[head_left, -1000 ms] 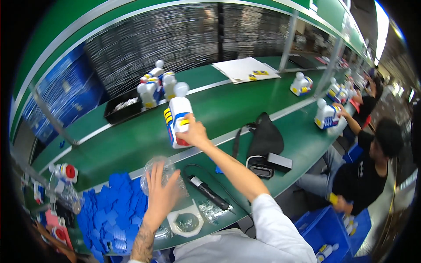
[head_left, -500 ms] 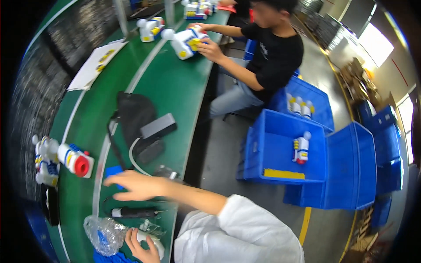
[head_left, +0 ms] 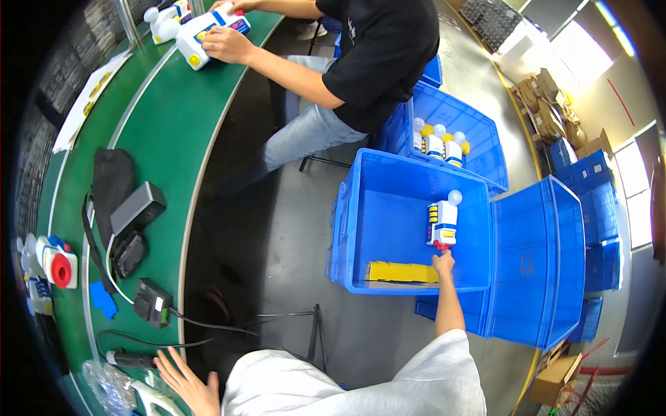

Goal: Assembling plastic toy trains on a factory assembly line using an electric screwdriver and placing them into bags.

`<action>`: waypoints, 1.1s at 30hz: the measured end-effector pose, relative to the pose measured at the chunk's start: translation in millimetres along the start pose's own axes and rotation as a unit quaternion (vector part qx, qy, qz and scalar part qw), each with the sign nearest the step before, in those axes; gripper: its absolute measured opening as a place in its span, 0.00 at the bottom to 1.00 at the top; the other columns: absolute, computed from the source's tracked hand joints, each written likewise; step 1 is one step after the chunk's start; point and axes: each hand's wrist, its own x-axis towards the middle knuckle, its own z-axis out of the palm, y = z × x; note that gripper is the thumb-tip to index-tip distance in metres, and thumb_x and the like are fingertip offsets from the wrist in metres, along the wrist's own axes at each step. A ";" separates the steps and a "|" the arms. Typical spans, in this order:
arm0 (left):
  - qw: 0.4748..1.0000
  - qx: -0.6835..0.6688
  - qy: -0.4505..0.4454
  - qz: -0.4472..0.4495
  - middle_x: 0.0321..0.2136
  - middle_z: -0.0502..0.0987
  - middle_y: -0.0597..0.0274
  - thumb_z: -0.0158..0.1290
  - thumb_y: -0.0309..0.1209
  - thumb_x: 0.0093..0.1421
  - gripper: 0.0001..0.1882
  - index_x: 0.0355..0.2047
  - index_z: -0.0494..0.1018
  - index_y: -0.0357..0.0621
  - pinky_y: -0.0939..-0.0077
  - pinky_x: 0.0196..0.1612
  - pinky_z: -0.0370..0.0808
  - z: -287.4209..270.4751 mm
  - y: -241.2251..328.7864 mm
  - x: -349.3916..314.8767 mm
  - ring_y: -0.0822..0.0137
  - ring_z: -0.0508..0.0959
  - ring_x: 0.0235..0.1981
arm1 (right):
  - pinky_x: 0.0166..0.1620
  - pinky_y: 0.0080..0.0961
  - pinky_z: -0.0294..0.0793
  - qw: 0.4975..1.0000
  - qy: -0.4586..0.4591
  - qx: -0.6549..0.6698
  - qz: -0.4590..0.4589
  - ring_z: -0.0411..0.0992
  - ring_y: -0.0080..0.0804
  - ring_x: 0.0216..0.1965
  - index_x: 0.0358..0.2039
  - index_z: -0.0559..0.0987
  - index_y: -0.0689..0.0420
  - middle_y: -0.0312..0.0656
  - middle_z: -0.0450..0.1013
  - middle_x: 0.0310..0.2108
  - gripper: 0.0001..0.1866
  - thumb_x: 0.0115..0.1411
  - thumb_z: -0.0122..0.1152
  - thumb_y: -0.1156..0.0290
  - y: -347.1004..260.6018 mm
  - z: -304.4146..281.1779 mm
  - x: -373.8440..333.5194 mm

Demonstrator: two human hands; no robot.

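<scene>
My right hand (head_left: 444, 263) reaches into a blue bin (head_left: 416, 166), its fingers closed at the red end of a white toy (head_left: 442, 220). This toy has a blue band, yellow parts and a clear ball on top, and lies against the bin floor. Over the green table's near edge, my left hand (head_left: 189, 385) is open, fingers spread, holding nothing. Beside it are a white curved part (head_left: 154, 401), a dark electric screwdriver (head_left: 130, 358) and a clear plastic bag (head_left: 107, 388).
A co-worker's hand (head_left: 229, 45) handles another white toy (head_left: 198, 52) at the far table end. Several such toys stand in a second blue bin (head_left: 479, 125). A black power adapter (head_left: 151, 299) with cables sits near the table edge. A stool leg (head_left: 318, 333) stands below.
My right hand has swung from above the table to the toy in the bin. My left hand has come off the white curved part and opened. The view has turned right.
</scene>
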 end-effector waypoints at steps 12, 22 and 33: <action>0.994 0.017 0.088 -0.056 0.61 0.47 0.47 0.42 0.08 0.34 0.49 0.62 0.46 0.41 0.60 0.63 0.47 15.6 -22.8 14.0 0.48 0.46 0.63 | 0.52 0.39 0.66 0.995 -0.070 -0.039 0.051 0.63 0.52 0.51 0.55 0.54 0.61 0.56 0.59 0.53 0.51 0.36 0.70 0.51 -14.8 20.9 100.6; 0.995 -0.021 0.090 -0.045 0.59 0.53 0.46 0.41 0.07 0.35 0.45 0.58 0.56 0.45 0.62 0.59 0.57 7.6 -20.1 7.1 0.46 0.54 0.60 | 0.57 0.37 0.61 0.992 -0.107 -0.066 -0.001 0.56 0.52 0.57 0.58 0.44 0.64 0.60 0.53 0.55 0.61 0.32 0.73 0.52 18.8 45.7 143.8; 0.988 0.060 0.137 -0.033 0.58 0.53 0.46 0.48 0.14 0.38 0.39 0.55 0.62 0.55 0.41 0.59 0.44 24.5 -37.4 1.7 0.49 0.52 0.61 | 0.46 0.61 0.60 0.793 -0.330 0.478 0.182 0.65 0.46 0.47 0.47 0.69 0.44 0.41 0.66 0.48 0.28 0.46 0.57 0.48 -30.5 47.2 91.8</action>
